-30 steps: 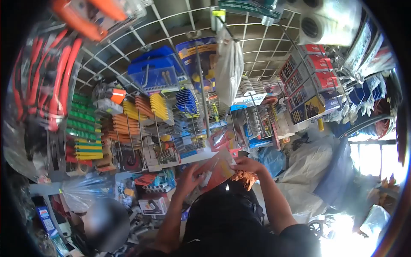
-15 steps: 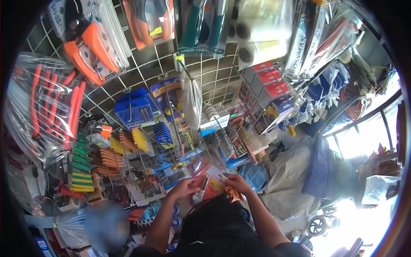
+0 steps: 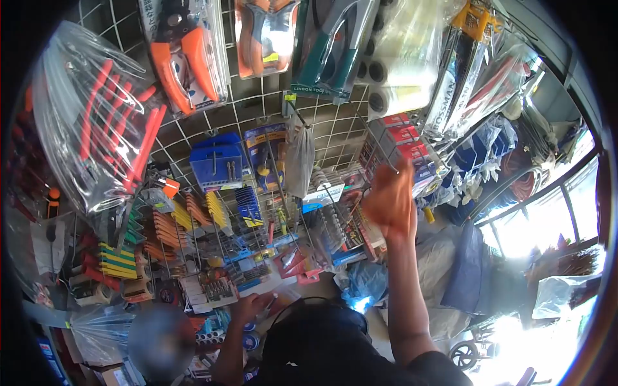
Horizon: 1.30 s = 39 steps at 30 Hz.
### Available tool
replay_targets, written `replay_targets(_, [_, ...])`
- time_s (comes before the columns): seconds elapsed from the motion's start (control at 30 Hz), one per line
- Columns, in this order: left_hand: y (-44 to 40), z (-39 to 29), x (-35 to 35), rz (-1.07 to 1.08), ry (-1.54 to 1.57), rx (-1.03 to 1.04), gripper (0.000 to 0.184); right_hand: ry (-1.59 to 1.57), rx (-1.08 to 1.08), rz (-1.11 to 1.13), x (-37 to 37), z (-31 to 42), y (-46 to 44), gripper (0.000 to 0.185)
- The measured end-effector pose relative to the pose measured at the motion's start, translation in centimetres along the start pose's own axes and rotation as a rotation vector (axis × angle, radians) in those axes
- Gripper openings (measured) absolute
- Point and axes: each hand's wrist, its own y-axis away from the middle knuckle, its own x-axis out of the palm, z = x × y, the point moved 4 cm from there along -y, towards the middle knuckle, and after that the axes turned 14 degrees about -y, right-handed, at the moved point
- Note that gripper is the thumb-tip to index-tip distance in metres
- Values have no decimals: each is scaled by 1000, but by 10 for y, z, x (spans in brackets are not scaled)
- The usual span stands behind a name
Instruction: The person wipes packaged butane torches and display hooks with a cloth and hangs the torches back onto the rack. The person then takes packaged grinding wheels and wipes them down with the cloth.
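My left hand [image 3: 252, 307] is low, left of the dark clothing, its fingers closed at the edge of a clear-and-white packet [image 3: 278, 303], partly hidden by the dark clothing. My right hand [image 3: 400, 226] is raised on the right, in front of the boxes, wrapped in or round a crumpled orange cloth-like thing [image 3: 390, 193]. Motion blurs this hand and its fingers cannot be told apart from the orange material.
A wire grid [image 3: 257, 96] carries packaged orange-handled cutters [image 3: 177, 64], bagged red-handled tools [image 3: 106, 122] and a blue case [image 3: 217, 161]. Red-and-white boxes [image 3: 405, 138] hang behind my right hand. Grey sheeting [image 3: 438, 273] and a wheel [image 3: 463, 354] are at the right.
My right hand has left the packet and risen up and to the right with the orange thing. My left hand has moved slightly left and down with the packet. The view has shifted.
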Motion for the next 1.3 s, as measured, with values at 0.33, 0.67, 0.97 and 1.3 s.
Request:
replay_targets(0.33, [63,28,26,-75,111,-126,28,618,52,272,35,-21,-149,29])
replay_targets(0.67, [104,76,69,123,124,-218,42,735,121,212,40,-13,-169,34])
replay_targets(0.97, [56,21,8,46,355,-475,51,665,56,202,31,-5,-145,33])
replay_targets(1.3, [51,19,21,116,263,-318,34,394,337,5,37,-16,-176,35])
